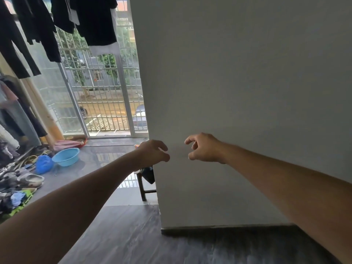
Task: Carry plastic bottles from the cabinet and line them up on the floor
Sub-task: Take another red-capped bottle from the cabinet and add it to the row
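at mid-frame, before a plain white wall (238,82), both arms reach forward. left hand (152,152) and right hand (204,148) hang just apart, fingers loosely curled, each holding nothing. no plastic bottles or cabinet in view; no legible writing anywhere. dark wood-grain floor (123,235) underfoot, glossy grey tile beyond. a dark stool (145,180) stands at the wall's corner. further left: blue basin (66,156), blue bag (43,163), scattered shoes (30,179). dark clothes (95,21) hang before a barred window (102,88).
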Available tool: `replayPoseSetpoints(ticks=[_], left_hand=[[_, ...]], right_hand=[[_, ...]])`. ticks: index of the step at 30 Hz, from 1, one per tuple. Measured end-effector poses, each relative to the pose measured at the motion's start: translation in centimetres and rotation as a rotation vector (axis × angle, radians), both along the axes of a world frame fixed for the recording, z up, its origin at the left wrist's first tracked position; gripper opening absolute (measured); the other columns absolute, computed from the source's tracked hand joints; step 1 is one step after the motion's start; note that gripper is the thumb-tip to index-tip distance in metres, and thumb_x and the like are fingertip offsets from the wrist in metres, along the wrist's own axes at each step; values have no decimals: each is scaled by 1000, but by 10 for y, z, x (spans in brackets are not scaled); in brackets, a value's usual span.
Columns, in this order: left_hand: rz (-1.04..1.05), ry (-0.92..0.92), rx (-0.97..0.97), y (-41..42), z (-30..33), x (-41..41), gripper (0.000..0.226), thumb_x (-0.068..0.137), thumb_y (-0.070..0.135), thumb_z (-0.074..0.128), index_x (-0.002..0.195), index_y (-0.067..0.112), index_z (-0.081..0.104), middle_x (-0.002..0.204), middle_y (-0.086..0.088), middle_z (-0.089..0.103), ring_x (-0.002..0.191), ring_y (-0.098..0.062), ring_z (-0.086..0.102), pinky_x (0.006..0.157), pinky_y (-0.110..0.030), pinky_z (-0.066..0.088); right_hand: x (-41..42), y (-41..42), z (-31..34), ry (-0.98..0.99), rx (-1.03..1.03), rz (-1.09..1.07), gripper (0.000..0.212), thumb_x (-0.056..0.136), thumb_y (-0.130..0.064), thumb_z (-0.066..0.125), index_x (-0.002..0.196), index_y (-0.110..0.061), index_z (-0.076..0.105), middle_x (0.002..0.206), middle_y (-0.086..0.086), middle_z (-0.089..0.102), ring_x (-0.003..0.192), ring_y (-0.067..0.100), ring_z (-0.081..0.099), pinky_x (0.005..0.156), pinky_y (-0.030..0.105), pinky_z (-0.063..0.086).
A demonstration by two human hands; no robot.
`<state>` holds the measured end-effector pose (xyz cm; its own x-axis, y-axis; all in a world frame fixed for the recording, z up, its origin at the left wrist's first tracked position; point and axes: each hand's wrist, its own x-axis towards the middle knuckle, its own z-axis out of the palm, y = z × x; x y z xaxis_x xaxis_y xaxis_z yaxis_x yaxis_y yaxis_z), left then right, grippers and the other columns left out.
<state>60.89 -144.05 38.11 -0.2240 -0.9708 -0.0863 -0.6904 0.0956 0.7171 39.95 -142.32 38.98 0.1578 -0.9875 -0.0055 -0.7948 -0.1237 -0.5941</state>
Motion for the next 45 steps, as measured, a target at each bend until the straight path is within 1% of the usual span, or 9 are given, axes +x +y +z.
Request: replayPoseSetpoints(ticks=[6,10,13,18,22,27,32,39,45], left_hand=[[-72,-36,-12,10,-4,-17,20,72,33,76,89,30,66,103,-3,65,97,-24,61,92,-39,50],[-156,25,-15,18,-2,-30,17,76,47,69,81,31,68,93,-5,66,77,-18,61,60,-24,44],[-213,75,26,30,1,-43,29,80,51,64,89,23,69,94,-6,66,69,-16,58,52,-20,40],[-413,102,21,59,4,-65,21,81,34,70,92,15,69,89,-5,62,68,-14,56,38,-9,36],[-534,71,17,92,10,-92,23,81,30,71,99,16,67,92,-6,64,74,-15,57,48,-17,39],[-656,65,-2,142,20,-142,27,79,28,72,103,18,66,100,-8,66,81,-17,59,54,-21,39],[-798,50,18,208,22,-202,29,80,30,70,106,19,64,102,-7,66,89,-20,63,61,-25,44],[-984,55,10,310,19,-279,31,80,31,70,108,19,63,98,-2,65,88,-17,62,63,-27,46],[-1204,66,-9,393,18,-340,32,83,31,66,112,19,61,104,1,62,88,-13,60,64,-25,45]], right_hand=[[-16,33,2,-52,6,-113,53,77,-46,71,124,-25,58,110,2,56,94,16,58,73,24,43],[-21,65,11,-78,-30,-221,45,81,-59,62,109,-24,66,102,-2,59,93,16,58,76,27,44],[-23,94,13,-100,-53,-297,44,83,-62,56,98,-22,69,93,-2,65,88,16,60,72,27,46],[-34,148,8,-65,-50,-429,60,74,-59,68,121,-21,61,101,-2,55,94,16,54,75,27,42],[-52,197,5,-89,-51,-523,68,73,-58,71,127,-20,57,118,2,56,108,18,55,87,29,43],[-89,267,19,-62,-67,-609,66,72,-52,75,127,-20,55,120,2,55,100,14,53,78,24,39],[-127,352,22,-62,-64,-702,67,73,-45,78,130,-20,52,118,2,54,105,16,54,85,25,43],[-174,477,20,-106,-50,-877,64,75,-41,77,130,-22,51,109,-4,51,89,8,53,63,15,41],[-193,573,17,-108,-68,-1099,58,76,-42,77,127,-27,53,108,-5,51,81,4,54,59,16,40]])
